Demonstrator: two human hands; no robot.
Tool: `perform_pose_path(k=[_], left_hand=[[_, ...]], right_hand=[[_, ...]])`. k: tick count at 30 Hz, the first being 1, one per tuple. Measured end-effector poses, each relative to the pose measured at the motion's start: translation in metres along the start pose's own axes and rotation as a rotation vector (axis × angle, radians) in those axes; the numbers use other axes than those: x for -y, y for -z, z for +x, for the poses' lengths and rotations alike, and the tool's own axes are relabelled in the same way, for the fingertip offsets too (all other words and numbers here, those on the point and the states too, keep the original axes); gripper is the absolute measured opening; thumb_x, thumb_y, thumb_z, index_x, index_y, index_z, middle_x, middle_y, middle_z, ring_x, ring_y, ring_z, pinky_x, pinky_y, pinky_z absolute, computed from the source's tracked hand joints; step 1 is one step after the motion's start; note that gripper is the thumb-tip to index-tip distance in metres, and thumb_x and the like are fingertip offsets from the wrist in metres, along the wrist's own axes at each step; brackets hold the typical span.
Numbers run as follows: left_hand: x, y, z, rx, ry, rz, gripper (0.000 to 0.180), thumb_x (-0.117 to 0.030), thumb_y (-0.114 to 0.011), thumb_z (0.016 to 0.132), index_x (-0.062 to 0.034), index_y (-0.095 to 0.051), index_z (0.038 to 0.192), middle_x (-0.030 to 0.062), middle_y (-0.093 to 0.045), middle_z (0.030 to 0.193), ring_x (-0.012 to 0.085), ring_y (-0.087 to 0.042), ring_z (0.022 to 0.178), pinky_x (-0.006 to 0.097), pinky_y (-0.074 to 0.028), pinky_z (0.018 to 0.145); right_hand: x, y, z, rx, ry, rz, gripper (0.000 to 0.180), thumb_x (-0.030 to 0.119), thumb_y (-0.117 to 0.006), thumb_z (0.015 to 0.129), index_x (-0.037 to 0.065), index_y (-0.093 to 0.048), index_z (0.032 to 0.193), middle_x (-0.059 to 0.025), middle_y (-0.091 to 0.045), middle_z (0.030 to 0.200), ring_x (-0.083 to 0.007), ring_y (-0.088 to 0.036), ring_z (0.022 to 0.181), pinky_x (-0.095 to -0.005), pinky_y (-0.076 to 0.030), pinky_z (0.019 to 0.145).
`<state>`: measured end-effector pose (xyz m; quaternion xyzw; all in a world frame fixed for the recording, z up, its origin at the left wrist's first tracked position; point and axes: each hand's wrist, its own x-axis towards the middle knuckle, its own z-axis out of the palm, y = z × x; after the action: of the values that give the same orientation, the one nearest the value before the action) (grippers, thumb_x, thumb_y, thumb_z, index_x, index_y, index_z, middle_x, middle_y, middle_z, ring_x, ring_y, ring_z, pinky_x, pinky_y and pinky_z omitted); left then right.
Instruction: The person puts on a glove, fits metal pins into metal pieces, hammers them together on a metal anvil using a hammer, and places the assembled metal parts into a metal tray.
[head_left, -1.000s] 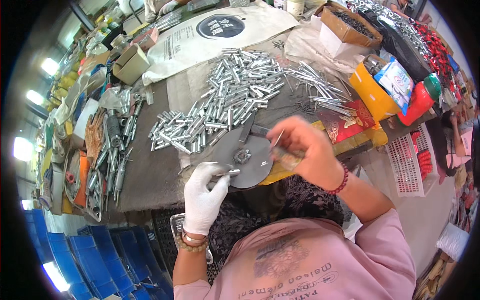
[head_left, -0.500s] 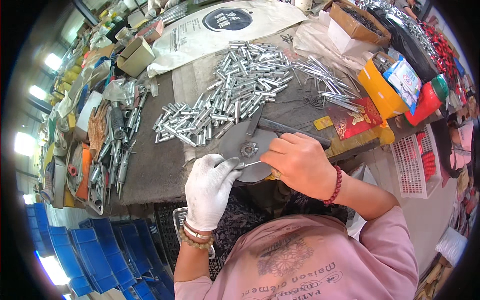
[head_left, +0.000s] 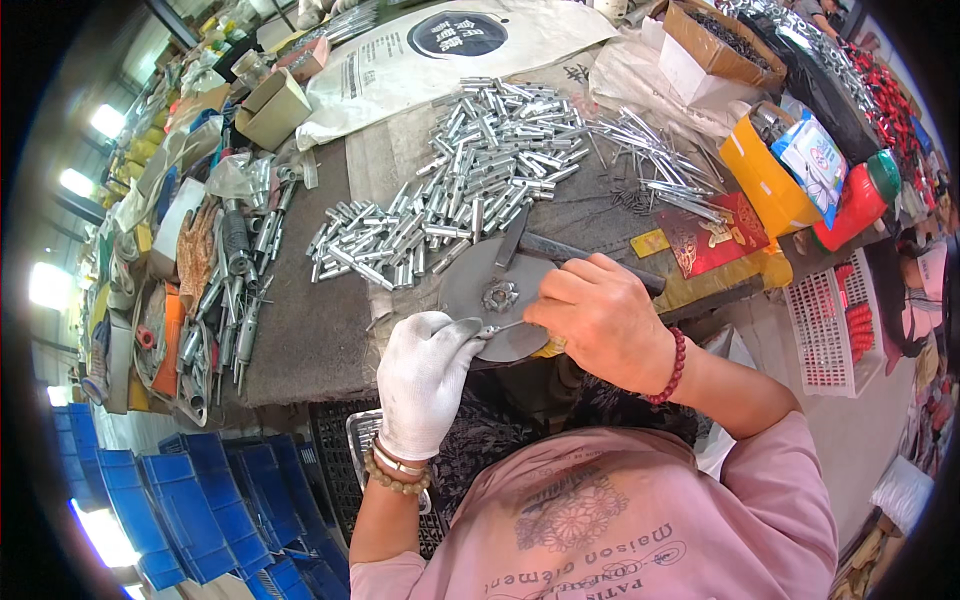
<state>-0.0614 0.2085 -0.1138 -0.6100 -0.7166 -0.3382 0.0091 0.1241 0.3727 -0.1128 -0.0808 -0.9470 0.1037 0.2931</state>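
My left hand [head_left: 424, 375], in a white glove, is closed with a small silvery metal piece [head_left: 487, 332] between thumb and fingers. Bare, with a red bead bracelet, my right hand [head_left: 605, 322] pinches a thin metal rod [head_left: 512, 324] whose other end meets that piece. Both hands are over the near edge of a round grey metal disc [head_left: 462, 285] with a flower-shaped centre [head_left: 500, 294]. A hammer [head_left: 590, 256] lies across the disc's far side, its handle running behind my right hand. Beyond lies a heap of short shiny metal tubes [head_left: 480, 170].
Thin metal rods [head_left: 665, 165] lie at the far right, near a red envelope [head_left: 712, 235] and a yellow container [head_left: 762, 175]. Hand tools [head_left: 240, 260] crowd the left side. A white basket [head_left: 825, 340] stands at the right; blue bins [head_left: 200, 500] are at lower left.
My left hand has shifted slightly right, toward my right hand, and the metal piece has come a little farther along the rod. Both grips stay closed.
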Motion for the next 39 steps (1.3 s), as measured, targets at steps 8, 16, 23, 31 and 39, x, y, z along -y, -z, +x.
perform_pose_path(k=[8, 16, 23, 31, 39], left_hand=[[0.001, -0.002, 0.0, -0.005, -0.001, -0.057, 0.021, -0.001, -0.082, 0.081, -0.0031, -0.08, 0.102, 0.0122, -0.069, 0.097, 0.03, -0.067, 0.095, 0.039, -0.054, 0.085], [0.001, -0.001, 0.0, 0.028, 0.023, -0.095, 0.021, 0.0, -0.083, 0.08, -0.0028, -0.081, 0.1, 0.0109, -0.068, 0.094, 0.0286, -0.066, 0.092, 0.038, -0.053, 0.084], [-0.001, -0.001, 0.0, 0.022, 0.029, -0.096, 0.022, 0.0, -0.084, 0.079, -0.003, -0.081, 0.1, 0.011, -0.067, 0.094, 0.0288, -0.066, 0.092, 0.038, -0.053, 0.084], [0.0, -0.003, -0.001, -0.005, 0.018, -0.109, 0.023, 0.002, -0.084, 0.079, -0.0028, -0.08, 0.101, 0.0109, -0.067, 0.095, 0.0292, -0.066, 0.093, 0.039, -0.053, 0.085], [-0.002, -0.002, 0.0, -0.007, 0.001, -0.112, 0.022, 0.001, -0.083, 0.079, -0.003, -0.08, 0.1, 0.0116, -0.068, 0.095, 0.03, -0.066, 0.094, 0.04, -0.053, 0.085]], right_hand=[[-0.006, -0.002, 0.002, 0.009, -0.028, 0.119, 0.015, 0.006, -0.07, 0.078, 0.014, -0.076, 0.09, -0.002, -0.061, 0.088, -0.0248, -0.064, 0.087, -0.0395, -0.049, 0.079], [-0.009, 0.006, 0.006, 0.034, 0.005, 0.122, 0.021, 0.007, -0.073, 0.077, 0.014, -0.077, 0.097, -0.005, -0.063, 0.094, -0.0267, -0.066, 0.092, -0.0404, -0.053, 0.081], [-0.11, 0.042, -0.003, -0.037, -0.419, -0.227, 0.015, 0.007, -0.079, 0.081, 0.011, -0.077, 0.096, -0.0085, -0.069, 0.098, -0.0317, -0.071, 0.097, -0.0439, -0.058, 0.085], [-0.109, 0.032, 0.005, 0.083, -0.469, -0.255, 0.012, 0.012, -0.081, 0.081, 0.01, -0.078, 0.092, -0.0086, -0.071, 0.098, -0.031, -0.072, 0.101, -0.0439, -0.058, 0.088], [-0.123, 0.03, 0.007, 0.136, -0.572, -0.115, 0.015, 0.013, -0.077, 0.084, 0.008, -0.077, 0.098, -0.01, -0.074, 0.103, -0.0333, -0.073, 0.099, -0.0448, -0.057, 0.088]])
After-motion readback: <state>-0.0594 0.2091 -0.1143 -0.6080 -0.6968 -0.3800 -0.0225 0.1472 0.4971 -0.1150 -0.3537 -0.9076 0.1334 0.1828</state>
